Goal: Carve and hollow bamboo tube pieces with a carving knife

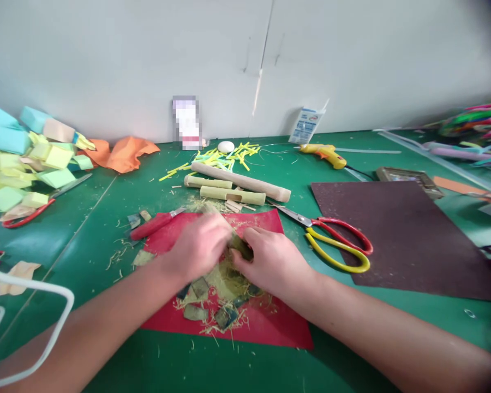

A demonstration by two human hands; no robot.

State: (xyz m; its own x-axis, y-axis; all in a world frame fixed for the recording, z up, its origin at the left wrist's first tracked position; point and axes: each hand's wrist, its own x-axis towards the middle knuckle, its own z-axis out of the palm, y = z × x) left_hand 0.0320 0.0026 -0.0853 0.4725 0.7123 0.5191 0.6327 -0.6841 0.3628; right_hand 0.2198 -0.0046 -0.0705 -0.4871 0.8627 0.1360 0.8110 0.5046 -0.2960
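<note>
Both my hands rest close together over a red sheet on the green table. My left hand is blurred and curled over a pale green bamboo-like piece. My right hand has its fingers closed on the same piece from the right. Green bark scraps and shavings lie on the sheet below my hands. A red-handled knife lies at the sheet's upper left corner.
Bamboo sticks lie behind the sheet. Red and yellow scissors sit to the right, beside a dark brown sheet. A yellow glue gun is at the back. Coloured foam blocks pile up on the left.
</note>
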